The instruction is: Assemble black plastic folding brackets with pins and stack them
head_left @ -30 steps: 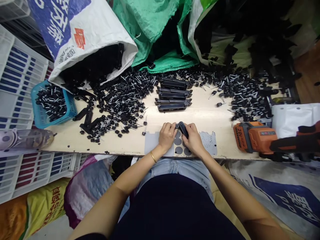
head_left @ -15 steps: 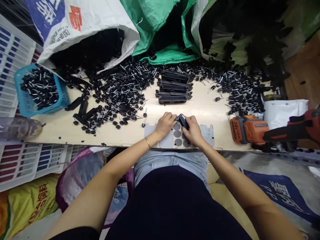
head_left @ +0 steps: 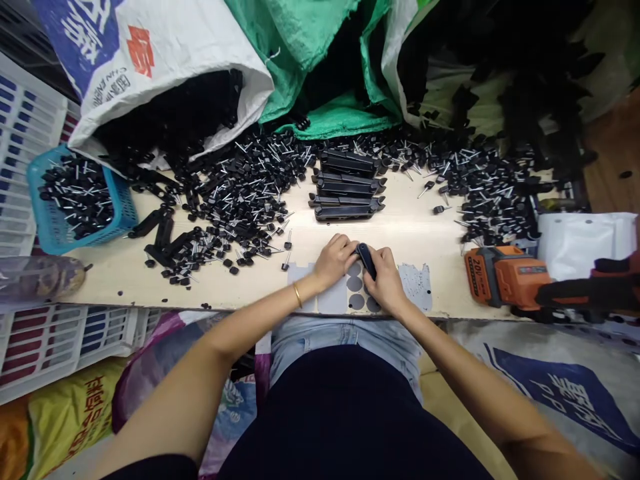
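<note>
Lots of black knobs with shiny pins (head_left: pixel 80 197) fill a blue basket (head_left: pixel 123 215) at the left end of the wooden table (head_left: pixel 420 233). A see-through jar (head_left: pixel 55 279) is at the front left corner. Toward the back, a white sack (head_left: pixel 190 40) gapes open, and a big heap of the same knobs (head_left: pixel 245 190) spreads out beside its mouth. Close to the front edge, a flat gray sheet (head_left: pixel 333 293) lies by the left hand (head_left: pixel 334 261). That hand's fingers are bent close to the top end of a long black part (head_left: pixel 367 259); it is too small there to tell if they pinch it. A row of more black parts (head_left: pixel 349 212) lies behind, at the middle of the table. Round gray dots (head_left: pixel 355 284) are just in front of the held part, near the middle of the front edge. The right hand (head_left: pixel 386 279) has its fingers wrapped tight on that part. Near the right end are an orange and black power tool (head_left: pixel 520 273) and a white bag (head_left: pixel 590 233).
</note>
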Action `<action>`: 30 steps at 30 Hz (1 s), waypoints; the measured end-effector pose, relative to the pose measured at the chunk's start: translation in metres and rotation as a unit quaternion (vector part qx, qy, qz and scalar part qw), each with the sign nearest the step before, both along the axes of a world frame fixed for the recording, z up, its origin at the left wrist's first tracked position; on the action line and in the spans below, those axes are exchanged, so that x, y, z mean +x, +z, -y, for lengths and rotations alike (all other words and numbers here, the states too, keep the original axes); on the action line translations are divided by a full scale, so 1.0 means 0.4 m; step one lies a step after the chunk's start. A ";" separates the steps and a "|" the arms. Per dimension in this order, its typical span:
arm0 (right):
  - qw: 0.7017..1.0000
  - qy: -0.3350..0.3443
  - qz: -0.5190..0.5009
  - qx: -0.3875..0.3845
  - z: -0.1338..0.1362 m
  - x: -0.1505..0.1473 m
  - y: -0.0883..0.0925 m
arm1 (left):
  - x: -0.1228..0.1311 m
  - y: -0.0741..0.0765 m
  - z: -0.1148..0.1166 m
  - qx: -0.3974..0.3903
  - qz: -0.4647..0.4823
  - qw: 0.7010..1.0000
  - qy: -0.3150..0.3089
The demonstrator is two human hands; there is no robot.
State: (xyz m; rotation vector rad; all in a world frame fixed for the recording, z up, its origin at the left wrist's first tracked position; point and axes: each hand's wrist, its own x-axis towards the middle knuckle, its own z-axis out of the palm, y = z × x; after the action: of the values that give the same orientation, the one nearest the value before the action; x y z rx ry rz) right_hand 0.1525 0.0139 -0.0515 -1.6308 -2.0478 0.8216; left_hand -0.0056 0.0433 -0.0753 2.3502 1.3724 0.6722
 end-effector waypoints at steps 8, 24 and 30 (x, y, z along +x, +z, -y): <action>1.000 -0.002 0.001 -0.028 0.004 0.005 -0.003 | -0.016 -0.007 -0.048 -0.045 0.042 0.992 -0.106; 0.999 -0.017 0.039 -0.006 0.004 -0.006 -0.009 | 0.077 0.016 0.023 -0.045 0.079 0.985 0.146; 0.999 -0.023 0.046 -0.009 0.000 -0.007 -0.006 | 0.080 0.016 0.022 -0.063 0.095 0.982 0.149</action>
State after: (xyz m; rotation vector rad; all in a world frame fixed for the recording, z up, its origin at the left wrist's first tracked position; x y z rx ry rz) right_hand 0.1498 0.0138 -0.0537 -1.7491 -2.0604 0.7649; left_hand 0.0265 0.0343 -0.0691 1.9463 1.6414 0.8409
